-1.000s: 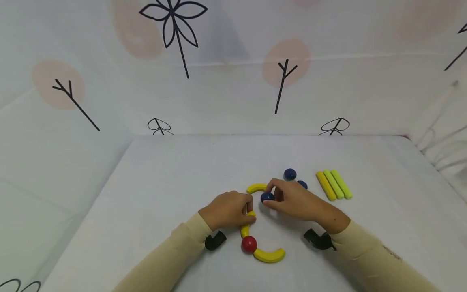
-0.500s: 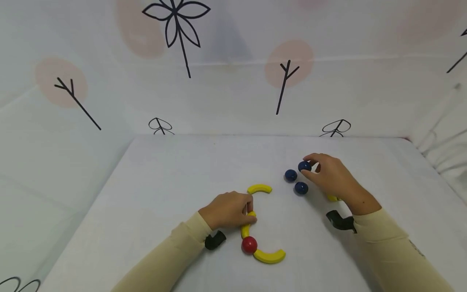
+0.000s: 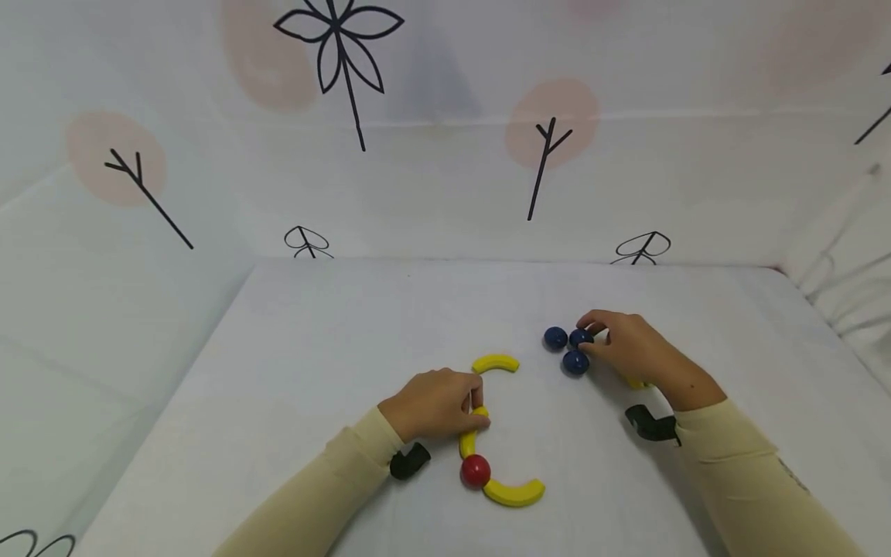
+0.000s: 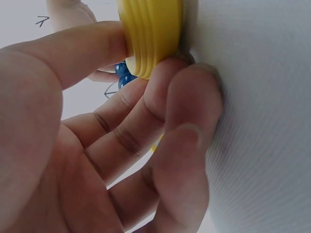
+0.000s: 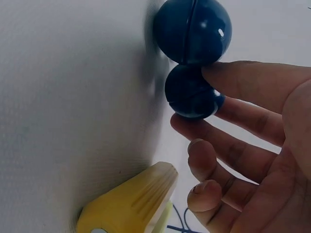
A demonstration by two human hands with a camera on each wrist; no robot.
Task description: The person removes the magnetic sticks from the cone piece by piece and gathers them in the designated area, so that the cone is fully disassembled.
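My left hand [image 3: 435,402] pinches the upper end of a curved, banana-shaped yellow piece [image 3: 467,444] that lies on the table. In the left wrist view, thumb and fingers meet on both sides of this grooved yellow piece [image 4: 150,34]. At its lower end sits a shiny red ball [image 3: 476,471]. Farther right, my right hand [image 3: 633,348] holds a dark blue ball [image 3: 581,338] between thumb and fingers, close beside two similar balls, one to its left [image 3: 555,338] and one nearer [image 3: 575,363]. The right wrist view shows the held ball [image 5: 192,92] at the fingertips.
One yellow arc [image 3: 496,363] lies above my left hand, and another yellow arc [image 3: 515,493] extends right from the red ball. A yellow stick [image 5: 131,204] lies near my right hand, mostly hidden by it in the head view. White patterned cloth walls surround the white table [image 3: 348,325].
My right hand has carried the blue ball from near the yellow arcs back and right, then lowered it beside the other two blue balls. My left hand has stayed in place.
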